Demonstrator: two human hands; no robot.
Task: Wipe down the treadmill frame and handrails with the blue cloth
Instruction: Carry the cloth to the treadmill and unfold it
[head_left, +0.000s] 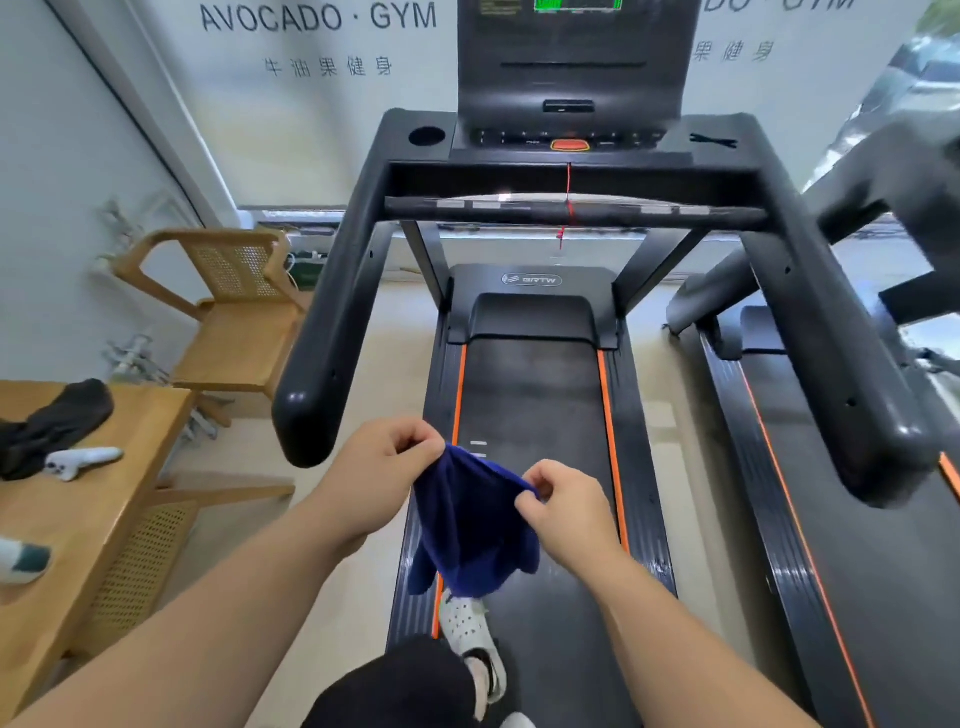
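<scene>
A person is standing at the back end of a black treadmill (535, 415), one white shoe (470, 634) on the belt, looking down at their own two hands. Both hands are holding a blue cloth (470, 525) out in front at about waist height, above the belt's left side. The left hand (384, 462) is pinching one upper corner between curled fingers and thumb; the right hand (563, 504) is pinching the other upper edge the same way. The cloth is hanging loose between them, its lower folds drooping toward the shoe. It looks as if they are spreading or folding it into a pad before wiping, since it is not touching any part of the machine yet. The left handrail (332, 312) is reaching back toward them, its rounded end just beyond the left hand, likely the nearest surface to begin on. The right handrail (831, 332) is sitting farther off on the other side. A wooden table (83, 530) and wooden chair (228, 312) are standing to the left.
</scene>
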